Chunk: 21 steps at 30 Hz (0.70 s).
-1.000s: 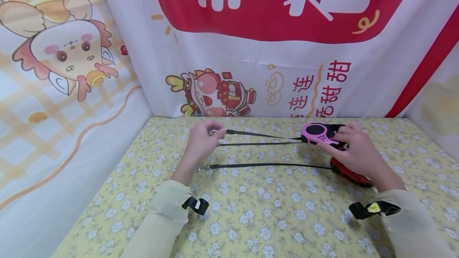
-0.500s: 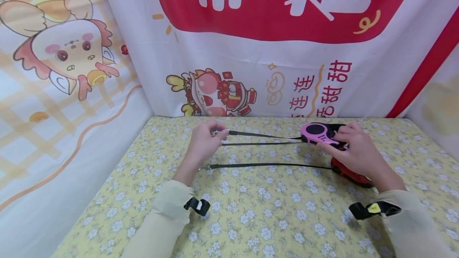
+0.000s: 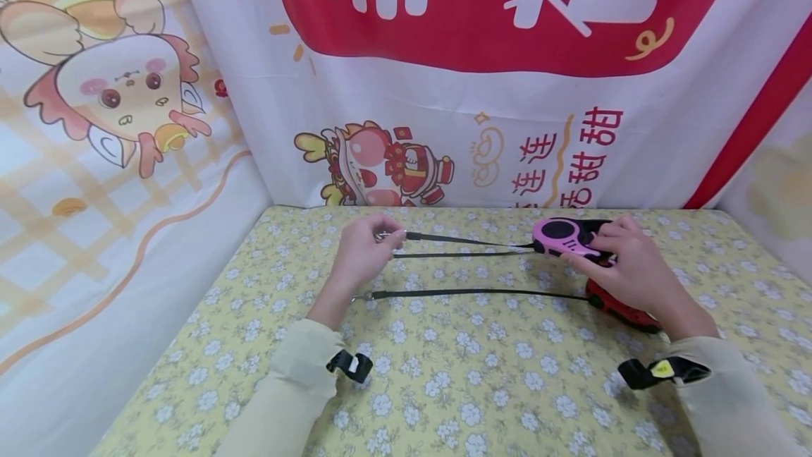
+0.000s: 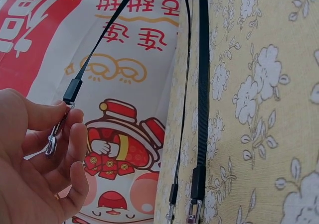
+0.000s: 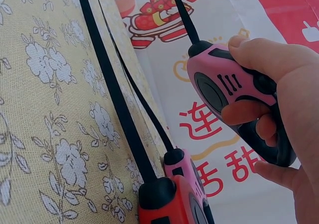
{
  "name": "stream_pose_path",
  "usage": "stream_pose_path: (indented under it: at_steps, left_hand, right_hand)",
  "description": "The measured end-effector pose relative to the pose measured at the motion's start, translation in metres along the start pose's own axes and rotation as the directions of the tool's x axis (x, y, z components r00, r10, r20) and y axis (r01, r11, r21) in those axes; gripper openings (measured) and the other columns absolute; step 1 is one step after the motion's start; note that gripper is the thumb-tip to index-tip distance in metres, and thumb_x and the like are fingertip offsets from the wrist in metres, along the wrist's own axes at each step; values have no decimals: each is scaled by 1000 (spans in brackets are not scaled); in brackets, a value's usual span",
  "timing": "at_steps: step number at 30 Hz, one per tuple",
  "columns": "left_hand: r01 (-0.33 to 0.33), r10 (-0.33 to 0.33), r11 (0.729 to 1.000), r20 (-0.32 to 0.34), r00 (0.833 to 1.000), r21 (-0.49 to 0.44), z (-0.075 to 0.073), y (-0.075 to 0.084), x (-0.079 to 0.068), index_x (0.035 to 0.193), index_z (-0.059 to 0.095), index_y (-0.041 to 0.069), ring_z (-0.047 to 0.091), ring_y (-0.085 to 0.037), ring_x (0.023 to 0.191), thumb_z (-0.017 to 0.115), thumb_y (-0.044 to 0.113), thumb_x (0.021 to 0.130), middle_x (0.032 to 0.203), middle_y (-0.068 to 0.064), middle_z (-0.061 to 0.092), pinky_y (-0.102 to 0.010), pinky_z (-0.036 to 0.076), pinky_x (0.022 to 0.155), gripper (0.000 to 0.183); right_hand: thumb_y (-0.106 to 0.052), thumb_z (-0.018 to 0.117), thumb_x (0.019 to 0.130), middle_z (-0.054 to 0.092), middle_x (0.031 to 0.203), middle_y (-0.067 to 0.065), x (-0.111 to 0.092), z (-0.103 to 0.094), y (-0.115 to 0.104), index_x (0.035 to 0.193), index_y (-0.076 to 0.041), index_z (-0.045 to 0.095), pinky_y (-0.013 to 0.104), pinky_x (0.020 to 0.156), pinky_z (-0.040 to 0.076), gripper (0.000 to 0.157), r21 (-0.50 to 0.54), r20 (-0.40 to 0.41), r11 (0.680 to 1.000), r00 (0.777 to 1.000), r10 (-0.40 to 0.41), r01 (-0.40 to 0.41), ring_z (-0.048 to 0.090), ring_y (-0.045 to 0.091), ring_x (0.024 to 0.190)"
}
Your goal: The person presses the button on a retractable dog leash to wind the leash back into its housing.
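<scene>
My right hand (image 3: 634, 266) grips the black handle of a pink retractable dog leash (image 3: 557, 230), held above the table. Its thumb lies along the casing in the right wrist view. A black strap (image 4: 102, 40) runs out of it leftward to my left hand (image 3: 363, 252), which pinches the silver clip (image 4: 54, 140) at its end between thumb and fingers. Below, a red retractable leash (image 3: 624, 309) lies partly behind my right hand, its strap (image 3: 469, 292) stretched out to the left. A second pink leash (image 5: 183, 167) lies beside the red one.
The table bears a yellow floral cloth (image 3: 469, 379). Metal clips (image 4: 194, 211) of the two lying leashes rest on it near my left hand. A printed white and red curtain (image 3: 495, 90) hangs right behind the table, another (image 3: 127, 231) along the left.
My left hand has shifted very slightly to the right with the clip. My right hand and the leashes on the table look unchanged.
</scene>
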<state>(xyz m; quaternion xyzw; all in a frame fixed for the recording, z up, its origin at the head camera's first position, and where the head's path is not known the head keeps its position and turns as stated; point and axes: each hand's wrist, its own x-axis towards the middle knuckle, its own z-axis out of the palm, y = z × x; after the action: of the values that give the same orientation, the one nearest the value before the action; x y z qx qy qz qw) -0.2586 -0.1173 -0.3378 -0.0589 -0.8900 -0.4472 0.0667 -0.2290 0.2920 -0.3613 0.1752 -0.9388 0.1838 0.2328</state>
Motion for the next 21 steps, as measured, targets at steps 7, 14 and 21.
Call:
stream_pose_path:
  at_steps: [7,14,21]
  left_hand:
    - [1,-1,1000,7,1000,-5,1,1,-1,110,74,17,70,-21,88,69,26,105,100,-3,79,-33,54,73,12]
    - [-3,3,1000,18,1000,1,2,0,-2,111,74,17,71,-20,91,69,26,105,102,-2,79,-34,54,76,12]
    - [-3,3,1000,18,1000,13,4,1,-2,111,74,18,71,-20,91,69,28,105,102,-2,79,-35,55,76,13]
  right_hand:
    - [-38,89,85,73,96,17,1,1,0,102,5,81,45,76,43,46,-8,-3,1000,1000,-9,9,47,26,97]
    - [-37,89,85,73,93,13,2,1,-3,95,2,82,46,78,42,41,-7,6,1000,1000,-7,7,49,25,97]
    - [-37,89,85,73,92,13,1,2,-3,95,2,82,48,79,43,41,1,-6,1000,1000,-30,30,50,26,96]
